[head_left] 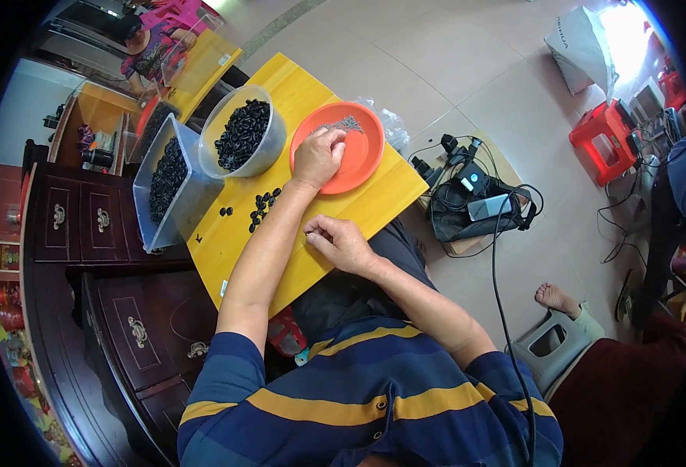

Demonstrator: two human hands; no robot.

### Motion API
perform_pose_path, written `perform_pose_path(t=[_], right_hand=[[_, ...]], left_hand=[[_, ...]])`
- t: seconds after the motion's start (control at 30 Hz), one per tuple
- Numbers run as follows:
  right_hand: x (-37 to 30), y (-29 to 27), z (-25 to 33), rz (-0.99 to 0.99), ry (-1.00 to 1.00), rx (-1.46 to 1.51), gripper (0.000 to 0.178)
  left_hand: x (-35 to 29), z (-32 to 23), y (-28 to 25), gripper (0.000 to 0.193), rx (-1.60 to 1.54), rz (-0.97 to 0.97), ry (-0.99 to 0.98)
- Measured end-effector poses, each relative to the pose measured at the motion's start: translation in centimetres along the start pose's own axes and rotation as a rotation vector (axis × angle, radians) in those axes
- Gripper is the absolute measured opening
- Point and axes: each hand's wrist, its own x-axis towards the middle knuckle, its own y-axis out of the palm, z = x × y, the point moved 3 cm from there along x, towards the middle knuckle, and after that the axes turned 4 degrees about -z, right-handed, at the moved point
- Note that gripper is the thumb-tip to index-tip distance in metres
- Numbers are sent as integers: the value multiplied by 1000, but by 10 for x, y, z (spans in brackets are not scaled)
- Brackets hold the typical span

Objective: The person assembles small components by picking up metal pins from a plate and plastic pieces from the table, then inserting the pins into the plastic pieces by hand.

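Note:
My left hand (pixel 319 159) reaches over the orange round dish (pixel 368 159), its fingers curled close to a heap of thin silvery metal pins (pixel 348 124). Whatever its fingertips hold is hidden. My right hand (pixel 344 244) rests near the front edge of the yellow table (pixel 296 272), thumb and fingers drawn together; anything between them is too small to make out. Left of my left forearm, several small black oval pieces (pixel 261 208) lie loose on the tabletop. A clear round tub (pixel 269 152) full of similar black pieces (pixel 242 132) stands beside the dish.
A clear rectangular bin (pixel 191 214) with more black pieces stands left of the tub. Dark wooden drawers (pixel 117 218) flank the table. On the right are a crate of cables and devices (pixel 475 194) and a red stool (pixel 604 144). Another person (pixel 152 50) sits at the far left.

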Motion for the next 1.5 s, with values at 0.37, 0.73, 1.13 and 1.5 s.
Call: perform_pose_path(t=[0.37, 0.73, 1.13, 1.5], right_hand=[[-1, 1, 0, 9, 41, 23, 12], [-1, 1, -1, -7, -4, 24, 11], [-2, 2, -3, -2, 30, 20, 10], [-1, 2, -2, 13, 35, -4, 10]], left_hand=[[7, 4, 4, 17, -8, 0, 26], [4, -7, 1, 12, 197, -44, 232], [17, 0, -4, 9, 152, 147, 65], [26, -11, -7, 10, 296, 357, 37]])
